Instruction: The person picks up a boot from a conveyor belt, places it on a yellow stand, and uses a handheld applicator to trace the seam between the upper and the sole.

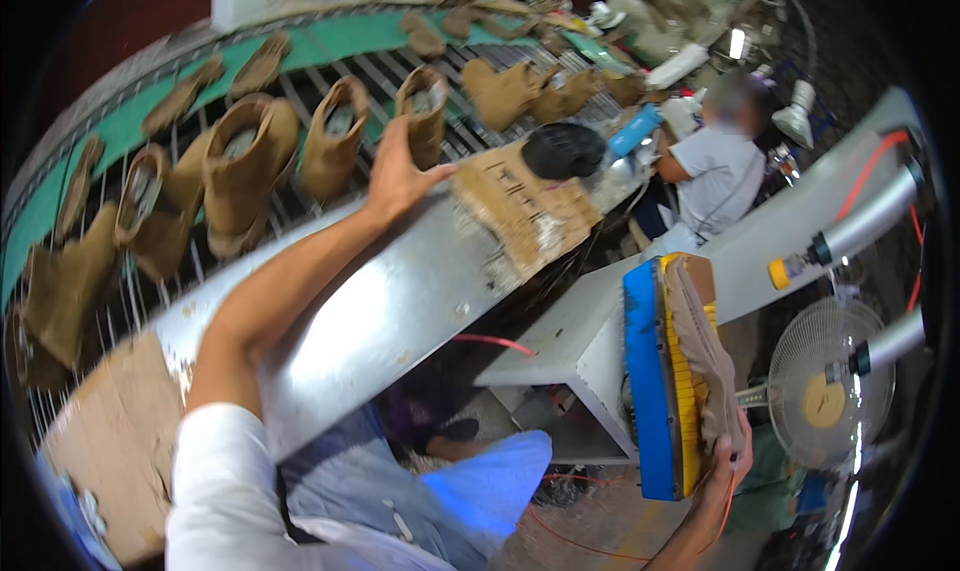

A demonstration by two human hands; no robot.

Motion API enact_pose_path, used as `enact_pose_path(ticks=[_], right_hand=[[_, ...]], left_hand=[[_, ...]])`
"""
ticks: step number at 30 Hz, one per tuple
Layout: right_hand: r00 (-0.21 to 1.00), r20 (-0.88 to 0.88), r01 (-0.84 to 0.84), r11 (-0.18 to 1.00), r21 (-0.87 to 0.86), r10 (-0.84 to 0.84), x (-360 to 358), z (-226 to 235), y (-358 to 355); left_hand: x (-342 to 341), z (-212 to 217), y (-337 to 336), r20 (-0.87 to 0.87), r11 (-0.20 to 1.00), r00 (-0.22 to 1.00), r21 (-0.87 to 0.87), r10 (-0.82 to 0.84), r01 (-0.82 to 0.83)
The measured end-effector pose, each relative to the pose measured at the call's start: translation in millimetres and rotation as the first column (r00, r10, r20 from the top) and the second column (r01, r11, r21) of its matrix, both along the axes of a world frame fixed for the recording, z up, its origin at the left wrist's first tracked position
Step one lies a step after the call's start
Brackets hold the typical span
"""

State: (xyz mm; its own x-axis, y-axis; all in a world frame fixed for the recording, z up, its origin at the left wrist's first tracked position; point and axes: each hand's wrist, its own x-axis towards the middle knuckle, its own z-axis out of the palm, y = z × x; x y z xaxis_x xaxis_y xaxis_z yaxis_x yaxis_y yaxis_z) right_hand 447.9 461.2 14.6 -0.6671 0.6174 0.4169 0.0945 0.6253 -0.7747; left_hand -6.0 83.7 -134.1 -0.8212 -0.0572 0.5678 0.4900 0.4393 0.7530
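Note:
My left hand reaches to the far side of the bench, its thumb stretched away from the fingers. It is at the lower part of a tan ankle boot; I cannot tell how firmly it touches. At the right, my right hand holds the lower end of a taupe, sole-shaped piece. This piece stands upright against a yellow ridged pad on a blue block. Part of the right hand's fingers is hidden behind the piece.
Several tan boots stand on a slatted conveyor beyond a metal ledge. Cardboard bears a dark rounded object. Silver cylinders and a fan stand right. Another person works farther back.

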Motion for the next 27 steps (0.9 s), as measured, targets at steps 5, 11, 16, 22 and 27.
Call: enact_pose_path(ticks=[5, 11, 16, 22, 27], right_hand=[[0.927, 0.177, -0.306, 0.939, -0.154, 0.331, -13, -1, -58], [0.880, 0.243, -0.431, 0.901, 0.044, 0.409, -67, 5, -105], [0.920, 0.168, -0.374, 0.922, 0.105, 0.354, -59, 18, -93], [0.948, 0.180, -0.287, 0.948, 0.139, 0.261, -22, 20, -101], [0.944, 0.237, -0.254, 0.965, 0.072, 0.231, -3, 3, -107]], left_hand=[[198, 46, -2, 0.296, 0.244, -0.025, 0.831, -0.955, 0.499], [206, 103, -21, 0.174, 0.292, 0.367, 0.910, -0.914, 0.295], [73, 132, -47, -0.046, 0.283, 0.744, 0.908, -0.667, 0.310], [66, 95, -36, -0.120, 0.822, 0.903, 0.377, -0.413, 0.426], [177, 37, -106, -0.155, 0.895, 0.891, -0.220, -0.426, 0.389]])
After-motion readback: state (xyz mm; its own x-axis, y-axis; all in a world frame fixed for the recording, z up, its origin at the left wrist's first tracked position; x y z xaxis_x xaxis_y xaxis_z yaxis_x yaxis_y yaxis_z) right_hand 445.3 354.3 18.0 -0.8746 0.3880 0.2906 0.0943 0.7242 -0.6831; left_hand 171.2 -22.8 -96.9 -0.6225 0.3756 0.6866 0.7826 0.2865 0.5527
